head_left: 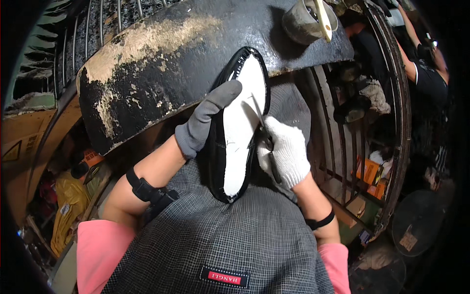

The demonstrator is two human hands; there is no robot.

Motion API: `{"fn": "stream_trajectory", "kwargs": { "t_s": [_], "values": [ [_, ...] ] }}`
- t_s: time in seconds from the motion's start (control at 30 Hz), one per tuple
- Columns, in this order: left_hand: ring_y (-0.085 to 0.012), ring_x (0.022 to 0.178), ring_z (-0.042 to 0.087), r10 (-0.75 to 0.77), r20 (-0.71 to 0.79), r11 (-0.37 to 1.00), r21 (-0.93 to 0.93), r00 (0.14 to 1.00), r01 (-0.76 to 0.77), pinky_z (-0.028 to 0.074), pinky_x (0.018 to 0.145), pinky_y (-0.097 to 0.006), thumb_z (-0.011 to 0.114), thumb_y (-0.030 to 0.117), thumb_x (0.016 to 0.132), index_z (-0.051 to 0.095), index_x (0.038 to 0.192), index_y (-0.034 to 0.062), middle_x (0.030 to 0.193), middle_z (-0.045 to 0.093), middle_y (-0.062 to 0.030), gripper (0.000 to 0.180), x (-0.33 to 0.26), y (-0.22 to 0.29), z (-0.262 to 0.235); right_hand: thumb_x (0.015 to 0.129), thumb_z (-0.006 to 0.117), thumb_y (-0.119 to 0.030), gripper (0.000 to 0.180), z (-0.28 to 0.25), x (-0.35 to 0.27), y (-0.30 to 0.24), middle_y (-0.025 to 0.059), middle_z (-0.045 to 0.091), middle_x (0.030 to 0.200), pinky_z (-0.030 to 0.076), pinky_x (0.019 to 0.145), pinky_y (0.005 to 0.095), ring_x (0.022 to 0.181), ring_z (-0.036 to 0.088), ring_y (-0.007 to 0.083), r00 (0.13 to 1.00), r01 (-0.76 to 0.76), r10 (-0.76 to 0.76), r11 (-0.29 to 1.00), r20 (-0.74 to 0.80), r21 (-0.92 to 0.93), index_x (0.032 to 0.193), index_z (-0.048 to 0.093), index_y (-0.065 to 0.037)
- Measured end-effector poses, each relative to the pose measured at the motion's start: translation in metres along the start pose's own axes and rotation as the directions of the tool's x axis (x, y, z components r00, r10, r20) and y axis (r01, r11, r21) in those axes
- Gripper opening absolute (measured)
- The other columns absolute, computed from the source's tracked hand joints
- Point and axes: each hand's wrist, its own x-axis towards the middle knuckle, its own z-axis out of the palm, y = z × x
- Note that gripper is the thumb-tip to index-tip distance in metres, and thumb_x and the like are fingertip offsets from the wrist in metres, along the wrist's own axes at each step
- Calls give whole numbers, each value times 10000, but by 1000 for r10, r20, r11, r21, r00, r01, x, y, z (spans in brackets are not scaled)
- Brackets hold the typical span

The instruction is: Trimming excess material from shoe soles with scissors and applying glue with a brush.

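The left hand [205, 120], in a grey glove, gripped the shoe sole's [241, 127] edge, fingers wrapped; the right hand's [286, 152] fingers clamped a thin tool [267, 139] against it.

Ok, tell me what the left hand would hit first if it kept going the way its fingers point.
The left hand points up and right along the shoe. Going on, it would probably first meet the worn black work surface just past the shoe's toe, though depth is hard to judge.

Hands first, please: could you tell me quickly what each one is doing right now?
Left hand, grey glove: steadies the black-edged white shoe sole.
Right hand, white glove: closed on a thin dark tool.
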Motion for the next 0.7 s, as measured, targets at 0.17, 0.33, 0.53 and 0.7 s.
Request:
{"fn": "stream_trajectory", "kwargs": {
  "t_s": [0.17,0.33,0.53,0.7],
  "values": [
    [-203,1420,496,-114,20,987,-113,993,115,383,1215,-368,493,196,1070,451,1529,19,1529,532,-113,494,-6,13,-1,890,619,-42,54,-21,-25,-2,105,645,665,523,591,337,592,676,237,923,-242,116,916,367,319,850,611,-77],
    [-212,1382,541,-43,115,991,-118,992,57,464,1154,-362,589,174,1032,453,1528,28,1492,562,-124,535,-6,5,-16,972,524,-106,178,-49,-40,-24,21,594,556,498,515,306,480,619,162,739,-353,198,928,644,120,839,633,-60],
    [-236,1375,547,10,-98,980,196,995,10,472,1157,-393,660,34,972,429,1536,36,1508,538,-134,610,-4,1,-3,858,662,-123,86,-51,-36,-1,66,635,684,516,637,341,612,637,211,762,-147,-102,934,639,324,906,657,-51],
    [-239,1363,557,60,14,969,238,998,-61,481,1150,-389,592,37,1013,433,1525,35,1504,534,-148,536,-8,-2,-15,848,661,-149,115,-53,-37,4,77,657,712,523,642,365,631,665,233,723,-185,-83,933,686,309,911,655,-53]
  ]
}}
